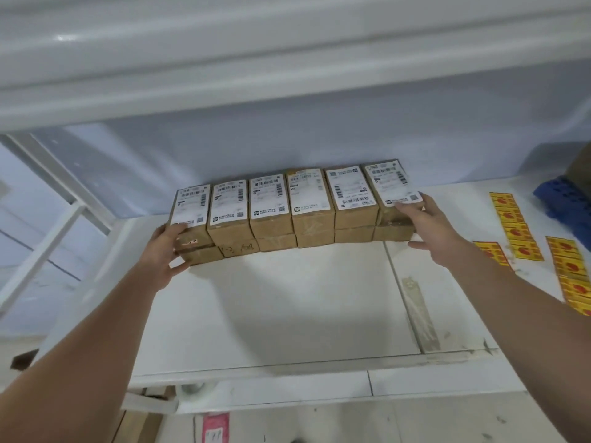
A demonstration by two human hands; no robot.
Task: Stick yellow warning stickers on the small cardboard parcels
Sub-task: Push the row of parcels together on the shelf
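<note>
The row of parcels (294,219) ran from 9 to 3 o'clock along the far, 12 o'clock side of the surface (287,314). The left hand (160,254) and right hand (428,225), fingers straight, pressed its opposite ends. The sticker sheets (513,225) lay at 3 o'clock, nearer the right hand.

Only the person's two arms show. The left hand (166,251) and the right hand (428,225) are bare. The left forearm (80,346) is uncovered as far as the near left corner, and the right forearm (527,318) is uncovered as far as the near right edge. The fingers are slim; the nails are too blurred to tell.
</note>
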